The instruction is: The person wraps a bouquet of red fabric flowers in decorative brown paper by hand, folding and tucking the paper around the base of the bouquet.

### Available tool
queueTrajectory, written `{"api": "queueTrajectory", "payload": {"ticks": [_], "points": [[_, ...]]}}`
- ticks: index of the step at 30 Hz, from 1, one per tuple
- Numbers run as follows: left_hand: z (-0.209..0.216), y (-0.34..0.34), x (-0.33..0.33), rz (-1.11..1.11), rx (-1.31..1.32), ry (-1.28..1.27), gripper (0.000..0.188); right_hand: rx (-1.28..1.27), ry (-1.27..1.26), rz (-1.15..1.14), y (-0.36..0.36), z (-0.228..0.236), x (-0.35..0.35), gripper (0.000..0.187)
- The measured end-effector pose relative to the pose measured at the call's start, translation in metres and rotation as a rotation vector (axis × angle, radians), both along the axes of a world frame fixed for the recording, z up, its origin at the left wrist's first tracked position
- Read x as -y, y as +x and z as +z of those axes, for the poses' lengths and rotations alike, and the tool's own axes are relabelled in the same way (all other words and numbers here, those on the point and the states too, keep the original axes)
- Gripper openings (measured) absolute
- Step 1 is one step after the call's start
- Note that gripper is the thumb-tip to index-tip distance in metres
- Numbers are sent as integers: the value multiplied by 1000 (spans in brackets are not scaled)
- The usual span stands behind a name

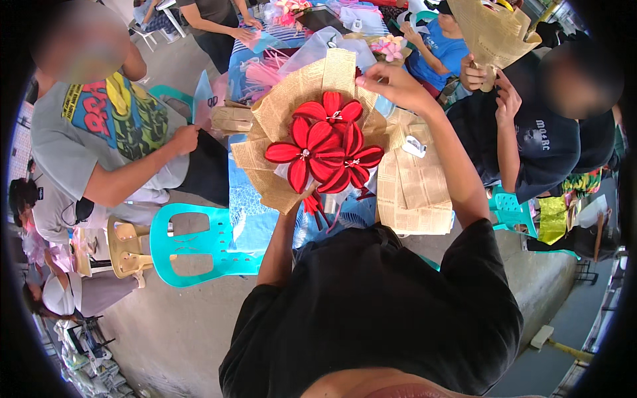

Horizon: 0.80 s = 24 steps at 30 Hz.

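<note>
A bouquet of red fabric flowers with pale centres sits in front of me, ringed by brown newsprint-patterned wrapping paper. My right hand reaches to the far right of the bouquet, thumb and fingers closed on the upper edge of this paper. From below, my left forearm runs up under the near side of the bouquet; the paper and flowers hide the fingers of that hand. Red stems or strips hang out beneath the flowers. White wrap shows between the flowers and the paper.
More newsprint sheets lie on the blue-patterned table, with a small white object on them. A teal chair stands at left. One person at left holds pink-and-blue sheets; another at right lifts a brown paper cone.
</note>
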<state>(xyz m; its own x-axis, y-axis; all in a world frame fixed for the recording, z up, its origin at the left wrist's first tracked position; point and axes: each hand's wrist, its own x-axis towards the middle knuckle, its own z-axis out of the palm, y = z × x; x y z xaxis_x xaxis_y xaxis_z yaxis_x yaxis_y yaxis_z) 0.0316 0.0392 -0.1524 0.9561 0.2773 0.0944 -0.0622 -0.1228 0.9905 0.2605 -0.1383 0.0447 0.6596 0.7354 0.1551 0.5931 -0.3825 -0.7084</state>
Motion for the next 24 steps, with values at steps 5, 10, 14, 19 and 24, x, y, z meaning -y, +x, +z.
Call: {"api": "queueTrajectory", "payload": {"ticks": [5, 10, 14, 19, 24], "points": [[-1, 0, -1, -6, -5, -5, 36, -174, -122, 102, -7, -5, -9, 38], [-4, -5, 3, 2, -13, -3, 37, -67, -135, 152, -3, -11, -15, 30], [-5, -11, 6, -1, -22, 0, 37, -117, -7, 245, 0, -17, -19, 29], [-8, -15, 10, -9, -27, -3, 38, 55, -34, 106, 8, -23, -20, 36], [1, -1, -4, -8, -4, -4, 39, 798, 168, 118, -36, 54, -40, 42]]}}
